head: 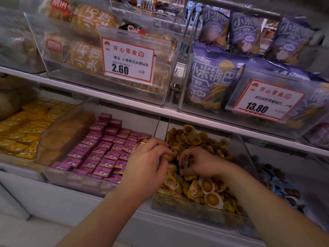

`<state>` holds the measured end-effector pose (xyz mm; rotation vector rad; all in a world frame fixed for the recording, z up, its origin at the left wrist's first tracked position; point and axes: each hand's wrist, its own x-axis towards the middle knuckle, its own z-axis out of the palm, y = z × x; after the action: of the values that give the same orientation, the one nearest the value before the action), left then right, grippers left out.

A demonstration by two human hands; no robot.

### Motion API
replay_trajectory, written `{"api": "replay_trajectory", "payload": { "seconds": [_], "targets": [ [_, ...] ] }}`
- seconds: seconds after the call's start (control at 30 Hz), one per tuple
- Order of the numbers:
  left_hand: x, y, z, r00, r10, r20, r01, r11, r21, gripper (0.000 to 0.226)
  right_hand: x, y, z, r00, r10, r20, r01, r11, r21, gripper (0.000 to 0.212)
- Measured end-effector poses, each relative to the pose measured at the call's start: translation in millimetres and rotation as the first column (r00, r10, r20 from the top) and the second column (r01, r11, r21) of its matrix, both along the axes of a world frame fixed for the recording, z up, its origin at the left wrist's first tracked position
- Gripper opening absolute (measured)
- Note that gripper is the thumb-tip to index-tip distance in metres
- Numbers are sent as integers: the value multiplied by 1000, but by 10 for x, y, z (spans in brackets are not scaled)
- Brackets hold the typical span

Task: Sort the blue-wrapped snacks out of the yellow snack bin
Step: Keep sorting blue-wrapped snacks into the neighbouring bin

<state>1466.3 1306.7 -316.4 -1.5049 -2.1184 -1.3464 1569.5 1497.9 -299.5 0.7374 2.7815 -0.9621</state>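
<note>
A: Okay, status on the hands?

B: Both are down in the yellow snack bin [199, 213], the clear-walled one on the lower shelf, heaped with yellow-wrapped snacks [204, 189]. Left hand [147, 163] comes in from the left, fingers curled, tips pinching a yellow piece at the top of the heap. Gold ring [142, 143] on one finger.

A: Right one?

B: Right hand [199, 164] is curled tight, knuckles up, fingertips dug into the pile. Something pale blue shows between its fingers: looks like a blue-wrapped snack [185, 165], gripped. Blurry, so only fairly sure of the colour.

A: The two hands touching?

B: Close, fingertips nearly meeting over the middle of the heap. Can't tell if there's contact.

A: Any other blue pieces?

B: Next bin to the right [277, 184] holds blue-wrapped pieces, dim and partly cut off. None that I can make out loose in the yellow pile.

A: Rest of the shelf?

B: Left of the yellow bin: bin of purple boxes [106, 148] in neat rows. Further left: yellow boxes [23, 132]. Shelf above: clear bin of orange biscuit bags [80, 52] with a price tag [128, 60] reading 2.60; right of it purple snack bags [213, 82], tag [267, 100] reading 13.80.
</note>
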Motion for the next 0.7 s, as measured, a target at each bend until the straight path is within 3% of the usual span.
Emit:
{"api": "replay_trajectory", "payload": {
  "seconds": [0.1, 0.23, 0.37, 0.47, 0.57, 0.7],
  "targets": [
    [65, 16, 38, 991, 51, -124, -42, 996, 80, 22, 194, 34, 112, 961, -190, -199, 155, 972, -176, 24],
    [312, 119, 83, 988, -62, -143, 84, 985, 149, 25, 431, 19, 191, 824, -460, -331, 222, 799, -558, 28],
    [544, 322, -15, 970, -181, 163, 186, 982, -16, 39, 586, -56, 252, 796, -517, -315, 197, 713, -672, 31],
    [560, 501, -98, 823, -266, 501, 343, 937, -67, 43, 636, -125, 213, 824, -493, -281, 206, 721, -662, 36],
    [460, 592, -93, 799, -216, 561, 288, 957, -42, 37, 645, -131, 141, 807, -530, -258, 215, 672, -708, 42],
    [355, 620, -81, 787, -124, 605, 147, 989, 11, 23, 602, -103, 69, 630, -738, -242, 296, 516, -804, 38]
  ]
}}
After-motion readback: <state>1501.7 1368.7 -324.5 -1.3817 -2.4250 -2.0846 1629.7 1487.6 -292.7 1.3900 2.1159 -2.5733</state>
